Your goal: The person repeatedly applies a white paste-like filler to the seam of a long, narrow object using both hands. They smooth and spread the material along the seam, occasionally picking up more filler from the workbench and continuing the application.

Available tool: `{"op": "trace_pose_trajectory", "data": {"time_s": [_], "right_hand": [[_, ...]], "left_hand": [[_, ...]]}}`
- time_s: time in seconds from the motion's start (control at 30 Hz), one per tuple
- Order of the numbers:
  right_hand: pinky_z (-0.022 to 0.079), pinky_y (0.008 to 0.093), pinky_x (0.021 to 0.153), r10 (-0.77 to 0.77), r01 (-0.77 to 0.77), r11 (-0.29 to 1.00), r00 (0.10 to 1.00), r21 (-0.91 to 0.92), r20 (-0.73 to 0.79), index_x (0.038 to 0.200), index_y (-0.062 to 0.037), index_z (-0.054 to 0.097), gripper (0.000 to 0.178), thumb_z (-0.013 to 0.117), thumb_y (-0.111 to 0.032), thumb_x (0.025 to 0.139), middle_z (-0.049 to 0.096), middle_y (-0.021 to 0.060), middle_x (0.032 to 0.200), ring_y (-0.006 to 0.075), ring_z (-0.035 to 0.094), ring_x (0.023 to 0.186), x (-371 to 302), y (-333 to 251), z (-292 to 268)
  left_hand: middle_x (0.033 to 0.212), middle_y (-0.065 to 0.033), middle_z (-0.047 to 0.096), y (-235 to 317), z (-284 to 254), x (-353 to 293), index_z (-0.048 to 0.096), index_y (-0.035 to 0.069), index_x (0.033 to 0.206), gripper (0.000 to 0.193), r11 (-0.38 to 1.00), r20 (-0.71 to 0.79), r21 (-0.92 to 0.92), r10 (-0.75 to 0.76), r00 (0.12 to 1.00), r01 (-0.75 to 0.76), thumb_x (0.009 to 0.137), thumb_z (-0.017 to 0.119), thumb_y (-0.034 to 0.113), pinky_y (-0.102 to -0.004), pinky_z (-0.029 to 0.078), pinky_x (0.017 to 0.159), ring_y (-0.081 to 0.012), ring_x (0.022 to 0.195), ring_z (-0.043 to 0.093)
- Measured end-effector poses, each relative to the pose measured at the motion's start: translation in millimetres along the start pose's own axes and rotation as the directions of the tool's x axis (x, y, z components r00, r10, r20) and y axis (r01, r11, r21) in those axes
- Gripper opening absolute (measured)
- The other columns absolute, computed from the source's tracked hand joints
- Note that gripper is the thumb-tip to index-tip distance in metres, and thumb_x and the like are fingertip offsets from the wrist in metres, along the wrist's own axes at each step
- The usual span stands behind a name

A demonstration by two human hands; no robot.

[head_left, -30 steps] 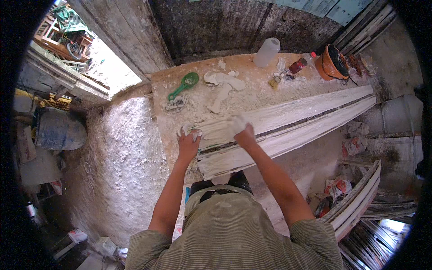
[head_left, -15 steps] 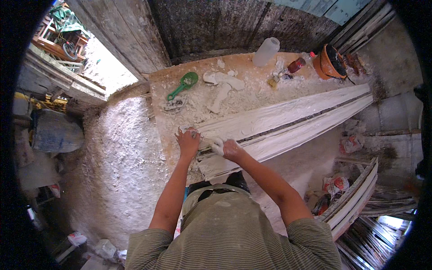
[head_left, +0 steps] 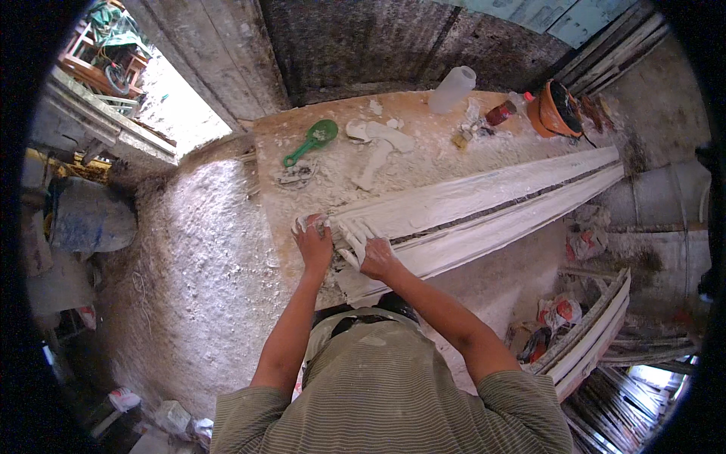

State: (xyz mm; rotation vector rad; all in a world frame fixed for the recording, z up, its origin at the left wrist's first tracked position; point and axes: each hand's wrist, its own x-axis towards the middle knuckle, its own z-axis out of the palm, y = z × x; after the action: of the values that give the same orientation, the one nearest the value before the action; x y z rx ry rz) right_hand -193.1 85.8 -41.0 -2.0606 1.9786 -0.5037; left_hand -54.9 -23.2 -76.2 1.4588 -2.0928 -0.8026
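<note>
No legible txt, nos. or signs (red btl. label [head_left: 500, 113] too small & blurry).

White smears the left hand [head_left: 312, 236] and right hand [head_left: 370, 251]; the strips [head_left: 469, 194] toward 2 o'clock are white, split by a dark line [head_left: 499, 206]. The tabletop [head_left: 416, 108] is tan under whitish dust [head_left: 325, 191]. The scoop [head_left: 323, 132] at 11 is green, the bucket [head_left: 542, 117] at 2 orange. At 6, the shirt [head_left: 393, 386] is olive, finely pale-striped; the drum [head_left: 94, 216] at 9, dimly lit, seems bluish grey.

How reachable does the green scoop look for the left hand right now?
Probably yes: the green scoop lies beyond the left hand, with apparently only low whitish scraps between.
</note>
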Motion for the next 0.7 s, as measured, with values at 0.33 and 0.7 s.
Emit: {"op": "trace_pose_trajectory", "data": {"time_s": [0.33,0.7], "right_hand": [[0.033,0.0477,0.112,0.041,-0.036,0.993,0.998,0.113,-0.042,0.132,-0.0022,0.055,0.053,0.059,-0.036,0.092,0.047,0.0204,0.145,0.0396,0.044,0.132,-5.8,-14.0,-8.3],[0.051,0.0551,0.085,0.237,-0.234,0.971,0.939,-0.043,0.247,0.104,-0.0001,0.071,0.034,0.057,-0.027,0.089,0.069,0.0273,0.099,0.0411,0.067,0.093,67.5,-65.5,17.8]], "left_hand": [[0.124,-0.0204,0.058,-7.6,-35.3,-20.3,0.06,0.008,0.12,0.037,0.982,0.076,-0.185,-0.014,0.997,0.028,0.084,0.065,0.014,-0.0524,0.022,0.115,-0.041,0.126,0.044],[0.124,-0.0198,0.057,-46.3,-25.0,-27.7,0.06,0.004,0.119,0.034,0.983,-0.036,-0.178,-0.059,0.998,0.051,0.086,0.064,0.01,-0.0471,0.028,0.111,-0.0382,0.124,0.045]]}}
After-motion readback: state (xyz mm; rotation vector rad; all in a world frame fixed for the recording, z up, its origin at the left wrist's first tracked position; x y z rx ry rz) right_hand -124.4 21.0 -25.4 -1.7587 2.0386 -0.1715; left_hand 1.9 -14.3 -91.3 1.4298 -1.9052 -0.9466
